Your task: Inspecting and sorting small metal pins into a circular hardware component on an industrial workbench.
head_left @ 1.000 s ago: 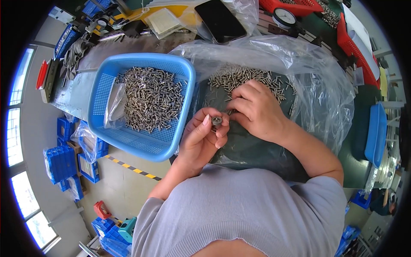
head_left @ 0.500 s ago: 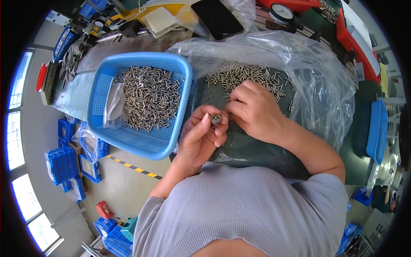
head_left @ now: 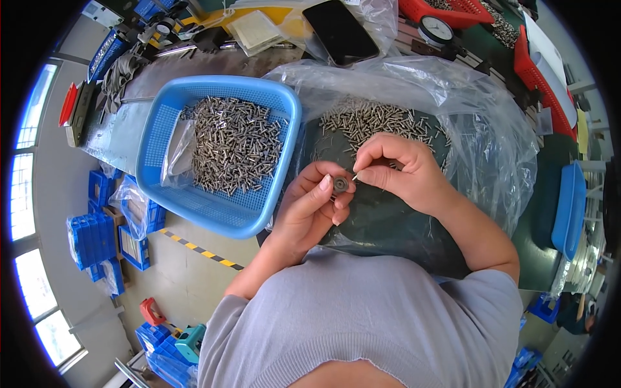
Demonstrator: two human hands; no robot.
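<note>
My left hand (head_left: 318, 197) is closed round a small round metal fitting (head_left: 340, 184), with its ringed end face turned up and a hole in the middle. Just to the right, the thumb and forefinger of my right hand (head_left: 404, 169) pinch a small metal pin (head_left: 355, 176). The pin's tip points toward the fitting and looks slightly apart from it. Beyond my hands, a heap of small metal pins (head_left: 372, 119) lies on clear plastic sheeting (head_left: 491, 142). On the left, a blue basket (head_left: 217, 223) holds many more of these small metal parts (head_left: 233, 145) and a clear bag (head_left: 180, 155).
A black phone (head_left: 341, 31) lies at the back on plastic. Behind the sheeting stand a dial gauge (head_left: 436, 30) and a red basket (head_left: 537, 71). At the right edge is a blue tray (head_left: 569, 210). Blue crates (head_left: 94, 242) are stacked on the floor at left.
My right hand has drawn back to the right from the fitting, and a pin now shows between its fingertips. My left hand keeps its hold on the fitting. The whole view has shifted slightly.
</note>
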